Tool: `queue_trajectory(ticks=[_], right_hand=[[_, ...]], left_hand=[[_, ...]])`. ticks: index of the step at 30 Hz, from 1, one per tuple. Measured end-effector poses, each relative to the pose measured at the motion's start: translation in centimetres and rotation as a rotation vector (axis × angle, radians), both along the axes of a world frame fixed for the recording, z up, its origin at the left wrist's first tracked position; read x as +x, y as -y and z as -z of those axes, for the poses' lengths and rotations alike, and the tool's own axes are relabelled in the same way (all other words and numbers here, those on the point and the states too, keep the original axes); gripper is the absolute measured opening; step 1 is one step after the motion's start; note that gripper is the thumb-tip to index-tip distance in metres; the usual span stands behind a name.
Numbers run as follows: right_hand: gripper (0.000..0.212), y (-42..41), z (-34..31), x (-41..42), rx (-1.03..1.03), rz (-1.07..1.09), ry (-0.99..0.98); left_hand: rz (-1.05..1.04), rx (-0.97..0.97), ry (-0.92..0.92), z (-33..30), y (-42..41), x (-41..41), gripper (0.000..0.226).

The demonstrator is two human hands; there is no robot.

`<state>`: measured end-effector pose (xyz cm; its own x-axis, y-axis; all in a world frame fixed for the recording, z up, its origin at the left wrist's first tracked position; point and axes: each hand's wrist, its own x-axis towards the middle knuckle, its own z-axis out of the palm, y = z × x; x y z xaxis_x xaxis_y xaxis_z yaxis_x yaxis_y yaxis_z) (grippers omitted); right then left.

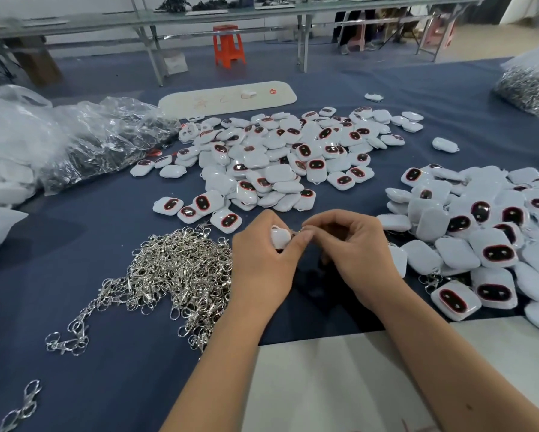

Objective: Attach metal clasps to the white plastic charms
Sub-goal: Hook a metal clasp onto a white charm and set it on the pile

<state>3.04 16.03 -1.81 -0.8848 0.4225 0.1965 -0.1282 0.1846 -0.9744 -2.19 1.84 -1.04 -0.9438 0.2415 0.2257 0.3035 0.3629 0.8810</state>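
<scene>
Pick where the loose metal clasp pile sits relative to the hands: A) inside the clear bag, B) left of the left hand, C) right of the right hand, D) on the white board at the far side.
B: the metal clasp pile lies on the blue cloth just left of the left hand, which holds a white charm.

Pretty standard workshop setup. Work surface is covered in a dark blue cloth (106, 353). Behind it there's a long table (199, 18) on grey metal legs running along a white wall (75, 4), with an orange plastic stool (229, 45) underneath. Floor (496, 42) looks pale beige on the right, I think. Lighting's soft and even.
</scene>
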Motion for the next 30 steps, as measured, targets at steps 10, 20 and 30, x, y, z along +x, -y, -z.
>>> queue_trajectory(ticks=[10,20,30], right_hand=[[0.014,-0.36,-0.08,-0.27,-0.133,-0.059,0.026],[0.019,0.32,0.45,-0.42,0.204,0.001,0.002],[0.014,0.28,0.51,-0.46,0.209,-0.033,0.023]], left_hand=[[0.131,0.017,0.103,0.27,-0.11,0.02,0.018],[0.085,0.084,0.078,0.20,0.03,-0.07,0.011],[0.049,0.189,0.086,0.26,0.28,-0.39,0.015]])
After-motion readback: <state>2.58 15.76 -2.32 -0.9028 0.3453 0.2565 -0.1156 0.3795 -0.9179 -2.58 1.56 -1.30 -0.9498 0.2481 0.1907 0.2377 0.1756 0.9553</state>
